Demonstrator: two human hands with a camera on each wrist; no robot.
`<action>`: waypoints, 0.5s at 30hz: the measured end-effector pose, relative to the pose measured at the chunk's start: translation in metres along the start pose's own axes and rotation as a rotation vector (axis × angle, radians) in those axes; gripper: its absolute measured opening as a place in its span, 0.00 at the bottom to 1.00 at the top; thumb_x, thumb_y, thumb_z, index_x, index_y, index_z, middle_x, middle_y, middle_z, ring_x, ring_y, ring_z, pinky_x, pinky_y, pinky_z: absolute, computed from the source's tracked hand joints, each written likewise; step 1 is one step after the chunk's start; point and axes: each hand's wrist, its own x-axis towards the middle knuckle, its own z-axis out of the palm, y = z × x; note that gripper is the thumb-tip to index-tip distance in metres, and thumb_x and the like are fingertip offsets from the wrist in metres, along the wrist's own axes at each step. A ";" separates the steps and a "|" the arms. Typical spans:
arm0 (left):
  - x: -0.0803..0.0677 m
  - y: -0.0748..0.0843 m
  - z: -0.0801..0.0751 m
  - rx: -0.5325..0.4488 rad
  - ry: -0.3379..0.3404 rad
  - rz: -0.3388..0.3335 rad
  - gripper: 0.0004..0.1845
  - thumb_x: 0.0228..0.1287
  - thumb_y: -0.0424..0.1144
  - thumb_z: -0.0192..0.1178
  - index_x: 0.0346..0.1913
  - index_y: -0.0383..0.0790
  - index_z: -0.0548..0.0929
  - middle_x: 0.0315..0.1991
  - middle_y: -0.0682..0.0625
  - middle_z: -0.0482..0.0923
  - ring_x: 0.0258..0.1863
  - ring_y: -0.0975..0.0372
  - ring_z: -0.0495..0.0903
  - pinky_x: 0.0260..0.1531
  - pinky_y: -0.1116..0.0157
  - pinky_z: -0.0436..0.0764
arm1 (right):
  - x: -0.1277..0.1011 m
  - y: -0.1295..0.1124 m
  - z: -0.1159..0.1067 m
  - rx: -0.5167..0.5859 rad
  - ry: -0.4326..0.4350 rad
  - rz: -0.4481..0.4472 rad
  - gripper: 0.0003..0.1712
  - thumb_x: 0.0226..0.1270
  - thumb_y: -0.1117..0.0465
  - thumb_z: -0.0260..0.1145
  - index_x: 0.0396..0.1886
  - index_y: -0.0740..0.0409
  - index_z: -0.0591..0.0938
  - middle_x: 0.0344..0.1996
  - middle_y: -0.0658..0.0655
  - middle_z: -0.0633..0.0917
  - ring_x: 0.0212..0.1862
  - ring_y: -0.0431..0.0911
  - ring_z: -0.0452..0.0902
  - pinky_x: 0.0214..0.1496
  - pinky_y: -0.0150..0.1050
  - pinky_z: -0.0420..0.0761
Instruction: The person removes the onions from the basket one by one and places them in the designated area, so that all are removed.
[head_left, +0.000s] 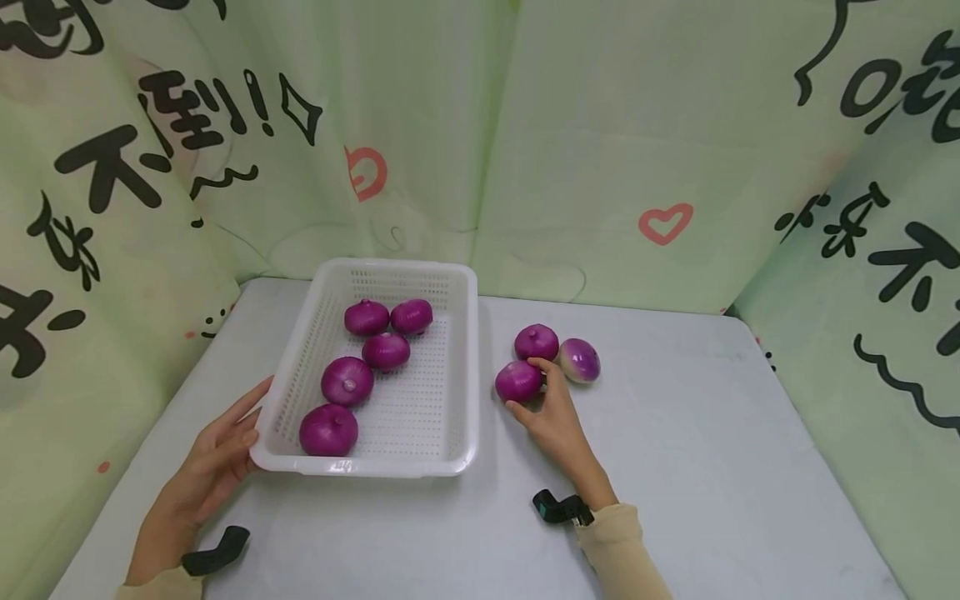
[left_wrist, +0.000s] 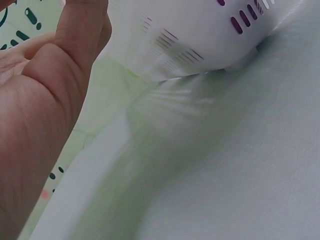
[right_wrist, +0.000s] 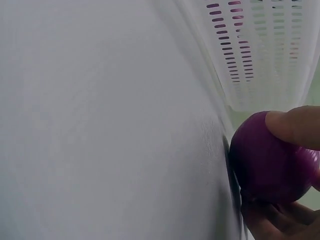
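My right hand [head_left: 553, 421] holds a purple onion [head_left: 519, 382] between thumb and fingers, low at the tabletop to the right of the basket. In the right wrist view the thumb lies on one side of this onion [right_wrist: 272, 160] and fingers curl under the other. Just behind it sit another purple onion [head_left: 536, 342] and a paler purple-and-white onion [head_left: 580, 361]. My left hand [head_left: 217, 458] touches the near left side of a white perforated plastic basket [head_left: 467, 375], its fingers fairly straight along the rim. Several purple onions [head_left: 347, 381] lie inside, mostly along the left and back.
A white table [head_left: 697, 433] stretches beneath everything. Pale green curtains [head_left: 600, 167] with black characters and red hearts hang behind it and on both sides. Black wrist-worn devices [head_left: 217, 552] sit on both wrists, by the cream sleeves [head_left: 622, 550].
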 end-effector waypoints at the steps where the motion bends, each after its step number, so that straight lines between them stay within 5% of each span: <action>1: 0.000 0.000 0.000 0.000 -0.003 0.002 0.34 0.82 0.27 0.38 0.84 0.55 0.56 0.77 0.59 0.71 0.68 0.64 0.80 0.56 0.62 0.86 | 0.000 0.001 0.000 -0.009 0.001 -0.002 0.44 0.61 0.68 0.76 0.73 0.61 0.64 0.72 0.69 0.68 0.71 0.64 0.70 0.74 0.62 0.71; 15: 0.000 0.002 0.002 -0.021 -0.009 -0.002 0.34 0.81 0.26 0.37 0.84 0.52 0.55 0.76 0.57 0.72 0.67 0.62 0.81 0.55 0.62 0.87 | -0.001 -0.001 -0.001 -0.021 -0.024 0.061 0.45 0.63 0.66 0.75 0.74 0.63 0.61 0.73 0.70 0.65 0.74 0.66 0.66 0.77 0.63 0.68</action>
